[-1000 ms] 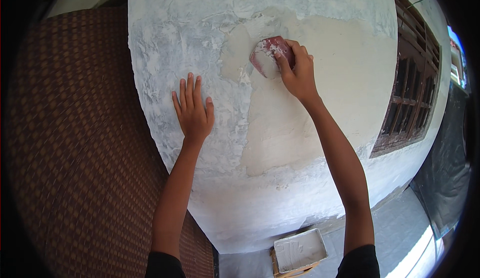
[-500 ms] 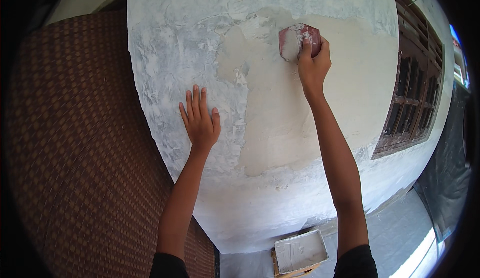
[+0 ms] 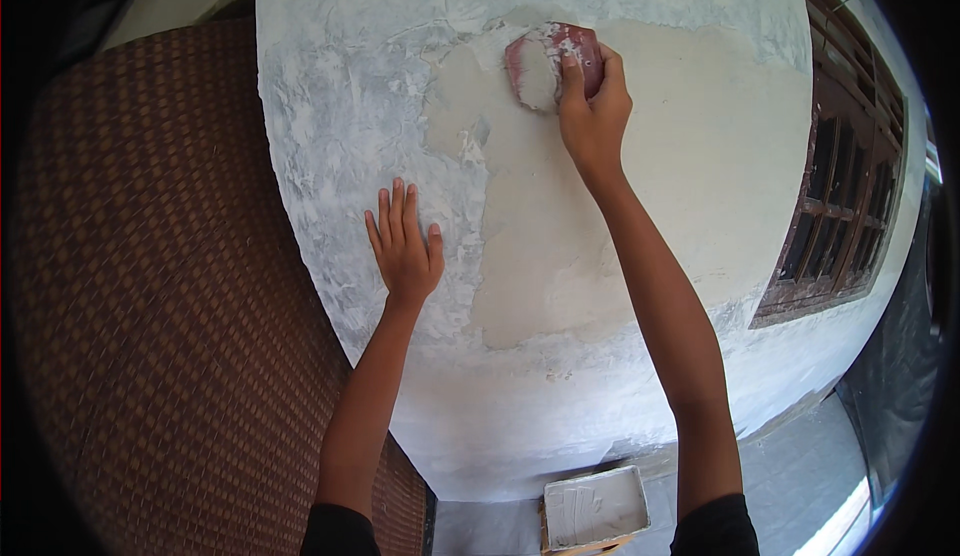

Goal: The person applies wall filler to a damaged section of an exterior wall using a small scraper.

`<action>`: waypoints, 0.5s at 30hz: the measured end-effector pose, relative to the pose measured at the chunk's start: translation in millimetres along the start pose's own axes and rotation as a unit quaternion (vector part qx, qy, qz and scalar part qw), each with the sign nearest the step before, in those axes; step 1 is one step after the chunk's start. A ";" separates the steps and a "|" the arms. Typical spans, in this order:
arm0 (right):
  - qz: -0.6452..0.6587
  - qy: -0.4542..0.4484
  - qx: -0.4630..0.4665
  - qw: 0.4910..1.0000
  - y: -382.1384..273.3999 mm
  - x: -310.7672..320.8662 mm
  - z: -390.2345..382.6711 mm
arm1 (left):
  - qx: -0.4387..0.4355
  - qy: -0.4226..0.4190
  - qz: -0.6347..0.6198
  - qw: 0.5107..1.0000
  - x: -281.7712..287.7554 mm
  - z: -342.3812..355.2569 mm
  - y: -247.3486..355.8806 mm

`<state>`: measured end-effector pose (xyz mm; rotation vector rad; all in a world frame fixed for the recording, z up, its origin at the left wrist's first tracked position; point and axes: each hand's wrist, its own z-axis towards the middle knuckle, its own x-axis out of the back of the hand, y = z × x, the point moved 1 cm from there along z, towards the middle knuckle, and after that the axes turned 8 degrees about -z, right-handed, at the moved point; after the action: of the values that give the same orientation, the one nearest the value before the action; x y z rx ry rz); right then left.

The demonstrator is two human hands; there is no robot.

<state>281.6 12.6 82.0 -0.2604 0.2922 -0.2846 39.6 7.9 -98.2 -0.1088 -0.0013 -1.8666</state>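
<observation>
A white wall fills the middle of the view, rough and mottled at the left, with a smoother cream coat over the centre and right. My right hand grips a reddish, flat angular spreader caked with pale plaster and holds it against the upper part of the cream area. My left hand lies open on the mottled part, fingers pointing upward, lower than the right hand.
A brown woven panel stands along the left. At right is a dark wooden window with bars, and black sheeting beyond. Below, a tray of white paste rests on a wooden support over the grey floor.
The spreader in my right hand went up and right, then back leftward, ending higher than at first. My left hand has shifted slightly down and right, still spread on the wall.
</observation>
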 end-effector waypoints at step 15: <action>-0.132 -0.083 0.131 0.979 -0.2 -13.3 -1.7 | 0.009 0.013 -0.002 1.000 2.8 -0.7 -1.2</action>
<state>268.9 16.3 83.7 -0.0602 0.0530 -0.5553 37.7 5.6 -98.7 -0.0733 -0.0002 -1.8720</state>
